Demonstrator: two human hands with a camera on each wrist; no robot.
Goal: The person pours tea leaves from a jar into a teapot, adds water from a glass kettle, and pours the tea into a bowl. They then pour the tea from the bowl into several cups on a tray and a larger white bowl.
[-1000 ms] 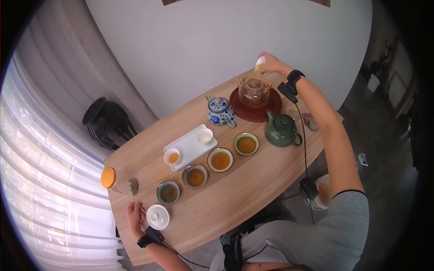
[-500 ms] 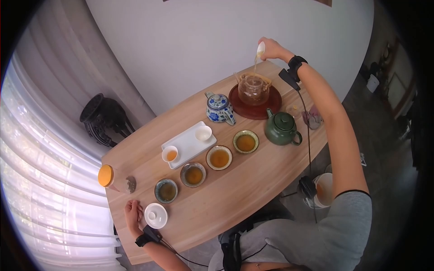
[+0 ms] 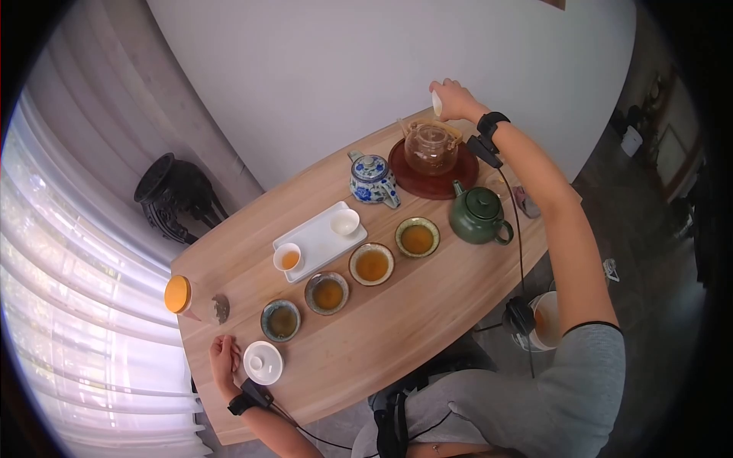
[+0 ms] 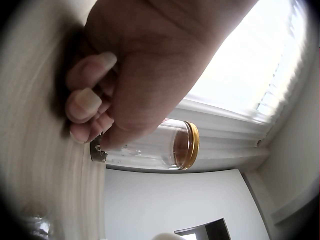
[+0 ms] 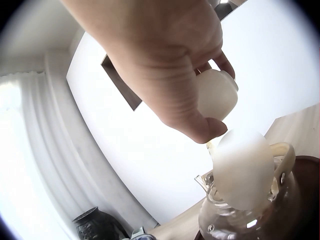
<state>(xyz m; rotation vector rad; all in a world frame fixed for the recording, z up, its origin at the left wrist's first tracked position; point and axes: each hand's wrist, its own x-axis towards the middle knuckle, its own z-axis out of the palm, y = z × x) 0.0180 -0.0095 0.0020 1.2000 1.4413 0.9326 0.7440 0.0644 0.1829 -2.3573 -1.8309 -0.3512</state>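
Note:
My right hand [image 3: 458,101] grips a small white teacup [image 5: 216,95], tipped steeply on its side above the glass teapot [image 3: 431,150]. In the right wrist view, thumb and fingers close round the cup, and a pale blurred oval hides part of the teapot below. The teapot, with its tan handle, sits on a round dark red tray [image 3: 412,183]. At the table's near left, my left hand [image 3: 223,357] rests on the wood with fingers loosely curled and nothing in them. Right beside it is a white lid with a knob [image 3: 263,363].
Several tea-filled bowls [image 3: 372,264] run diagonally across the wooden table. Behind them a white tray [image 3: 314,246] bears two white cups. A blue-and-white teapot [image 3: 371,180] and a green teapot [image 3: 479,215] flank the red tray. An orange-lidded jar [image 3: 178,295] stands at the left edge.
My right hand rose with the cup, then came down closer to the glass teapot, the cup tipped further. The thin stream seen half a second ago no longer shows. My left hand stayed put.

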